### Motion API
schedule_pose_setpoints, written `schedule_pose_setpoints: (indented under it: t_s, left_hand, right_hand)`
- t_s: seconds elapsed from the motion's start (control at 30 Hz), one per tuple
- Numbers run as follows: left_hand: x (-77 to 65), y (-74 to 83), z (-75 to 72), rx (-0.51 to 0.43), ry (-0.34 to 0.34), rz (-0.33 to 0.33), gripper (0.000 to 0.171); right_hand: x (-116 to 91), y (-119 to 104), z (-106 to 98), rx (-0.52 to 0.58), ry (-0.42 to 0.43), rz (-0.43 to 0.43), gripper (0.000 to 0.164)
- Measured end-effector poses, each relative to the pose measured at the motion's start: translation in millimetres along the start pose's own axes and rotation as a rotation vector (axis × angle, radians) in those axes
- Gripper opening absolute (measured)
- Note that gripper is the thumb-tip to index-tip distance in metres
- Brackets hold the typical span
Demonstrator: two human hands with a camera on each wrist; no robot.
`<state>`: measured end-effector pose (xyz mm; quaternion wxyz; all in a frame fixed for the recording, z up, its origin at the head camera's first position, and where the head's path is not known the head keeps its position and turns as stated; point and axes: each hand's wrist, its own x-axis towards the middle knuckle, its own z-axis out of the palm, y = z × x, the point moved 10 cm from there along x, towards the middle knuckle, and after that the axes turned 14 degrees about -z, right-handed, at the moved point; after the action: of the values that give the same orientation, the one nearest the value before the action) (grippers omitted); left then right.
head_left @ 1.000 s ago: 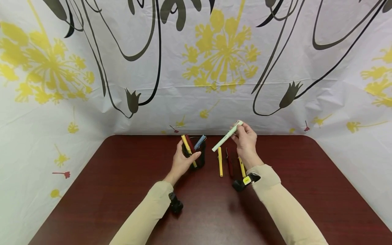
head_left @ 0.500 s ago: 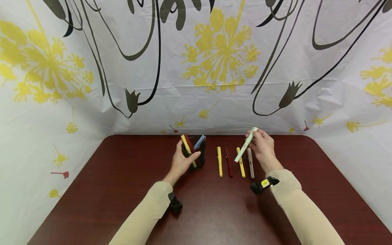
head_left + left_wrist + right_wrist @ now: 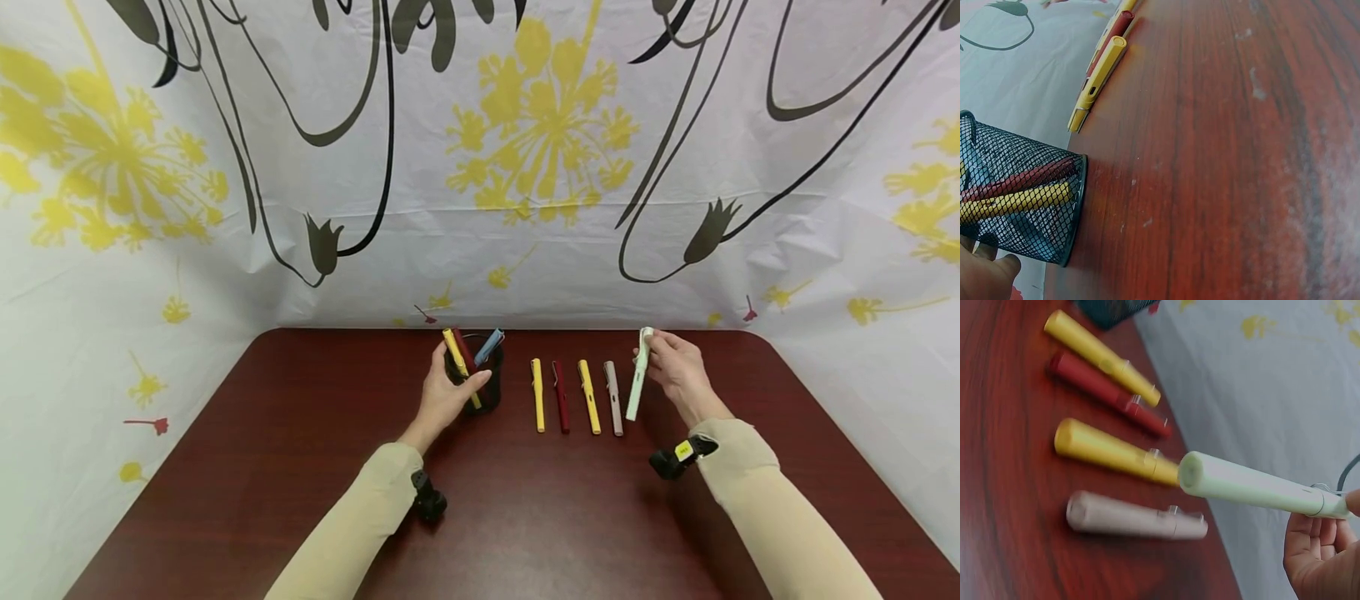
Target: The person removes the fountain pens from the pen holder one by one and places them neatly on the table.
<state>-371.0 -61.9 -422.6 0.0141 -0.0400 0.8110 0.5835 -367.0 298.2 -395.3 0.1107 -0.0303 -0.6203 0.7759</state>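
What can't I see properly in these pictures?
Head: fingertips of the left hand, except the thumb, behind the mesh cup.
Head: lower end of the blue pen, inside the cup.
Left wrist: cup's mouth, partly cut off by the left edge.
Right wrist: fine details of the gray pen, blurred.

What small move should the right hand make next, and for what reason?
I would probably lower the pale green pen onto the table, just right of the grey pen: the right hand holds it raised there, and the grey pen ends a row of four.
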Motion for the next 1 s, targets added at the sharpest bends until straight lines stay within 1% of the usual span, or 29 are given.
schedule_pose_setpoints:
  t_s: [0.1,0.17,0.23,0.37,0.5,0.73,0.8,0.9,1.0]
  left_hand:
    - [0.6,-1.5,0.0,0.007,0.004,-0.007,0.094]
    - [0.3,-1.7,0.0,0.010,0.006,-0.006,0.094]
    - [0.0,-1.5,0.0,0.011,0.008,-0.002,0.094]
    - [-1.1,-0.3,0.1,0.012,0.009,0.000,0.094]
    - [-1.0,0.4,0.1,0.010,0.006,0.001,0.095]
    - [-0.5,0.3,0.4,0.008,0.001,0.001,0.094]
    - [0.0,0.1,0.3,0.009,0.002,0.001,0.094]
    - [0.6,-0.4,0.0,0.011,0.003,-0.001,0.094]
    - [0.6,-0.3,-0.2,0.013,0.004,0.002,0.094]
  right_hand:
    - [2,6,-7,-0.154,-0.038,-0.009,0.049]
    - [2,11,-11,-0.261,-0.060,-0.008,0.053]
    - [4,17,-15,-0.335,-0.071,0.000,0.052]
    - [7,26,-21,-0.437,-0.084,0.011,0.052]
    - [9,33,-27,-0.510,-0.098,0.021,0.052]
    - [15,45,-33,-0.538,-0.114,0.030,0.050]
    - [16,47,-33,-0.561,-0.121,0.037,0.050]
    - [17,49,-33,-0.625,-0.138,0.047,0.048]
    - [19,48,-30,-0.684,-0.151,0.039,0.047]
